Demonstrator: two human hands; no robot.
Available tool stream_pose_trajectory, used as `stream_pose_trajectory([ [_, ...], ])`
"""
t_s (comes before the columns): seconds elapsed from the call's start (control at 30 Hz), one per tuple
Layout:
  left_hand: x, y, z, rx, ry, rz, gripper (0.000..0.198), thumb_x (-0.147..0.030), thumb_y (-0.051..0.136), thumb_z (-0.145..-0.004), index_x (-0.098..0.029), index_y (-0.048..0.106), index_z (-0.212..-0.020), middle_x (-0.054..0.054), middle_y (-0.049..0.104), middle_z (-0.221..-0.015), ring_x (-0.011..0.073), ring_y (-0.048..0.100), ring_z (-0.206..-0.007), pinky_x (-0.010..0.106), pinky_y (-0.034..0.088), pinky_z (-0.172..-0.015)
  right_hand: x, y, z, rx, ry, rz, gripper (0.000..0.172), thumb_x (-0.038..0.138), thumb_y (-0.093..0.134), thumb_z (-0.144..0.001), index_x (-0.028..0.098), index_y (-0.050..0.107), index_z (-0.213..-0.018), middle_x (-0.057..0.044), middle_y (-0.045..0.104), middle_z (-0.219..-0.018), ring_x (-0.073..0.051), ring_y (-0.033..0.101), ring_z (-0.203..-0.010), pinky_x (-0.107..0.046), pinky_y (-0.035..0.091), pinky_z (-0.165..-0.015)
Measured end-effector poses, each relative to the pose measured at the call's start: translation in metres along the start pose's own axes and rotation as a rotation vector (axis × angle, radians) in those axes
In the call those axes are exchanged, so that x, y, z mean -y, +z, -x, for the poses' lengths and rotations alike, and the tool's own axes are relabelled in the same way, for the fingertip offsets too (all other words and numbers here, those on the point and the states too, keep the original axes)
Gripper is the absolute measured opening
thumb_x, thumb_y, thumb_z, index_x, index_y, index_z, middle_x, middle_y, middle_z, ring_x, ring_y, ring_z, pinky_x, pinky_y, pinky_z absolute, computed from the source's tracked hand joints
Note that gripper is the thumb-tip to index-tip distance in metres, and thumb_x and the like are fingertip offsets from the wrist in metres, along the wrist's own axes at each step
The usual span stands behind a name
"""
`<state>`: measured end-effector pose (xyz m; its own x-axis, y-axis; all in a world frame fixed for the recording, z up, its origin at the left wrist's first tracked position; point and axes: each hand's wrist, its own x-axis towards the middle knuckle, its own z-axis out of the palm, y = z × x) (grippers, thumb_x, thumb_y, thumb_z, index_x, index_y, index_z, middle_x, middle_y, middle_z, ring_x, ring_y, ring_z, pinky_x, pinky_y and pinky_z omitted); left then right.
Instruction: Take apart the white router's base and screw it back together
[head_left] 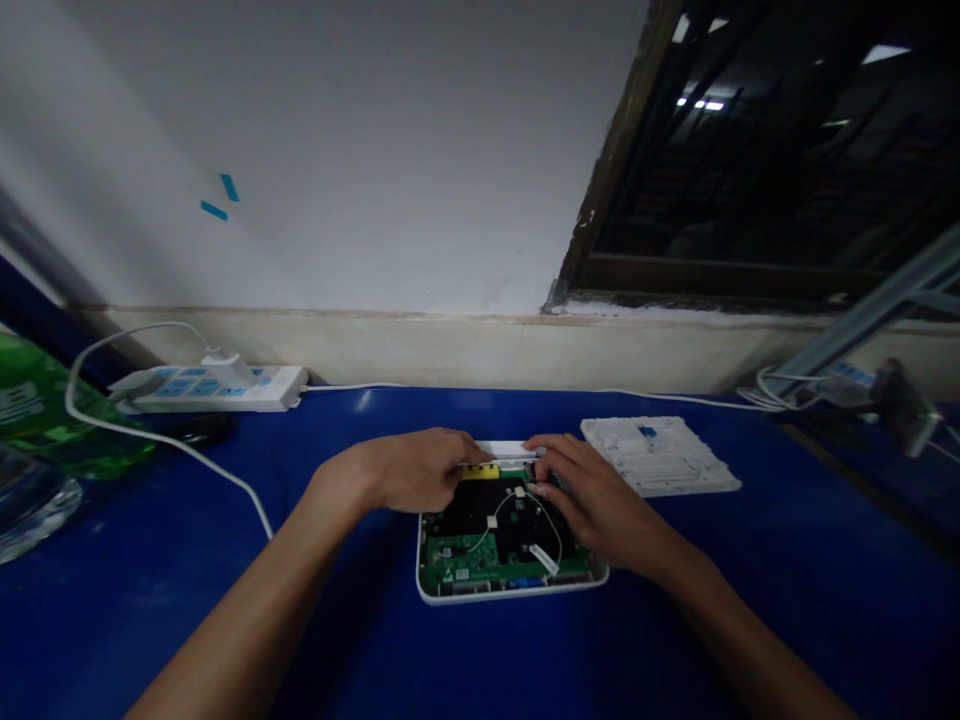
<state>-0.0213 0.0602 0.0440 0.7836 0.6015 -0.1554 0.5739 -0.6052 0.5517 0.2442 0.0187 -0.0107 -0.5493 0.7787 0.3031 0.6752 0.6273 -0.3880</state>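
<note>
A white device housing (pixel 517 597) lies open on the blue table, showing a green circuit board (pixel 480 552) with a black plate and thin white wires. My left hand (pixel 416 470) is closed at its back left, the index finger pressing by the yellow ports (pixel 480 471). At the back right, my right hand (pixel 589 495) grips the housing's rear wall, its thumb over the board and fingertips near a dark connector. Each hand partly covers a side of the housing, so the exact contact is hidden.
Behind and to the right lies a detached white cover (pixel 664 455). A white power strip (pixel 217 388) with a plugged-in adapter and cable sits at the back left, by a green bottle (pixel 56 410). At the right, a metal stand (pixel 862 310) rises near a blurred phone-like object (pixel 904 408).
</note>
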Motion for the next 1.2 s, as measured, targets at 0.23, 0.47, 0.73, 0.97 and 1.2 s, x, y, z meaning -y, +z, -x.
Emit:
stream_pose_trajectory([
  [0.23,0.007,0.002,-0.002,0.003,0.012,0.044,0.040,-0.017,0.052,-0.091,-0.024,0.070,-0.125,0.007,0.076,-0.114,0.0255,0.068,-0.109,0.038,0.051,-0.097,-0.001,0.002,0.001,-0.004,0.000,-0.002,0.011,0.015,0.052,-0.098,0.025,0.056,-0.096,-0.007,0.064,-0.131,-0.027,0.058,-0.123,-0.049,0.046,-0.103],
  [0.47,0.022,0.007,-0.014,-0.204,-0.035,-0.125,0.045,-0.004,0.050,-0.083,-0.019,0.075,-0.118,0.009,0.076,-0.116,0.0236,0.070,-0.106,0.035,0.051,-0.096,-0.003,0.002,-0.017,0.013,0.009,0.114,0.010,0.016,0.055,-0.097,0.023,0.060,-0.092,-0.009,0.063,-0.129,-0.028,0.060,-0.112,-0.048,0.050,-0.093],
  [0.73,0.036,0.010,-0.022,-0.327,-0.147,-0.215,0.033,-0.007,0.052,-0.085,-0.017,0.077,-0.104,0.010,0.077,-0.105,0.0238,0.070,-0.097,0.036,0.052,-0.090,-0.015,0.017,-0.030,-0.156,0.056,0.168,0.006,0.018,0.062,-0.094,0.022,0.067,-0.093,-0.011,0.064,-0.114,-0.029,0.057,-0.103,-0.049,0.051,-0.093],
  [0.97,0.042,0.016,-0.025,-0.447,-0.238,-0.227,0.030,-0.019,0.046,-0.099,-0.016,0.074,-0.109,0.013,0.073,-0.109,0.0270,0.068,-0.098,0.040,0.051,-0.090,-0.026,0.026,-0.045,-0.212,0.079,0.145,0.008,0.015,0.062,-0.092,0.020,0.067,-0.089,-0.014,0.064,-0.112,-0.031,0.057,-0.108,-0.050,0.051,-0.095],
  [1.2,0.025,0.038,-0.012,-0.450,-0.180,-0.199,0.057,-0.060,0.047,-0.101,-0.020,0.060,-0.140,0.015,0.061,-0.134,0.0322,0.055,-0.125,0.050,0.042,-0.108,-0.022,0.033,-0.043,-0.213,0.104,0.094,0.013,0.010,0.051,-0.094,0.019,0.059,-0.091,-0.015,0.065,-0.110,-0.030,0.062,-0.109,-0.050,0.049,-0.098],
])
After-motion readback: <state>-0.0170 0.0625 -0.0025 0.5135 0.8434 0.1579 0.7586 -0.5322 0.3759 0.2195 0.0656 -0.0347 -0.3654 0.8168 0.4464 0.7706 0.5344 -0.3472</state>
